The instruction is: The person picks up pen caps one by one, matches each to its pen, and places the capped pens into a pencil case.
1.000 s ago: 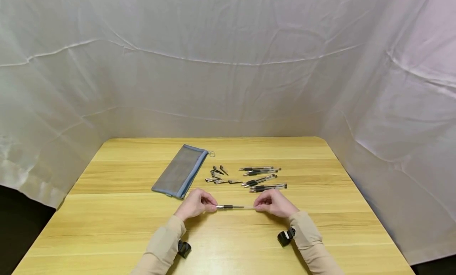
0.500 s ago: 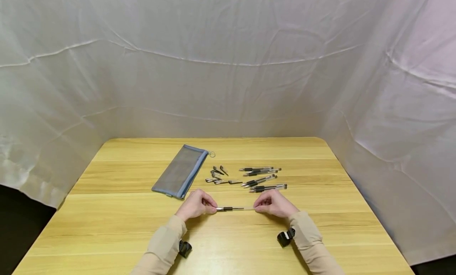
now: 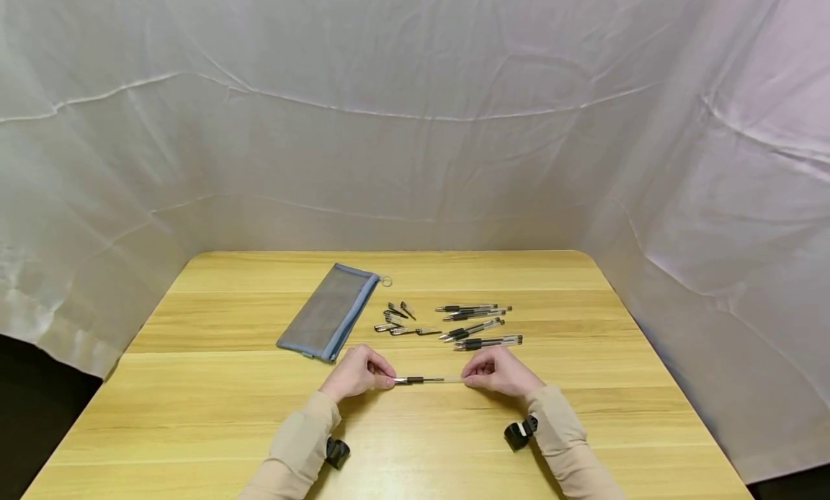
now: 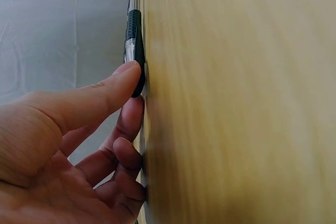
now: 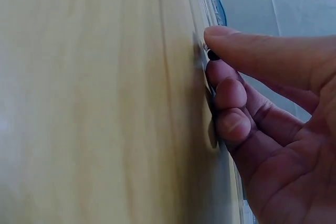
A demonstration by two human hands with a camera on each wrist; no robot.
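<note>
A clear-barrelled gel pen [image 3: 415,380] with a black rubber grip lies crosswise between both hands, low over the wooden table [image 3: 415,442]. My left hand [image 3: 357,372] pinches its left end, where the cap is, between thumb and fingers. In the left wrist view the thumb presses on the cap's black clip [image 4: 139,51], beyond which the ridged grip shows. At the other end, my right hand [image 3: 499,370] pinches the clear barrel by its tail. A black end plug [image 5: 213,55] peeks out under the right thumb in the right wrist view.
Several uncapped pens [image 3: 476,343] lie beyond the right hand. Left of them are several loose pen caps [image 3: 402,331]. A grey mesh pouch with blue edging [image 3: 327,309] and a zip ring lies behind the left hand. Pale cloth [image 3: 415,161] hangs around the table.
The pen has shifted very slightly toward the near side of the table since one second ago. Both hands keep their pinch and stay nearly in place.
</note>
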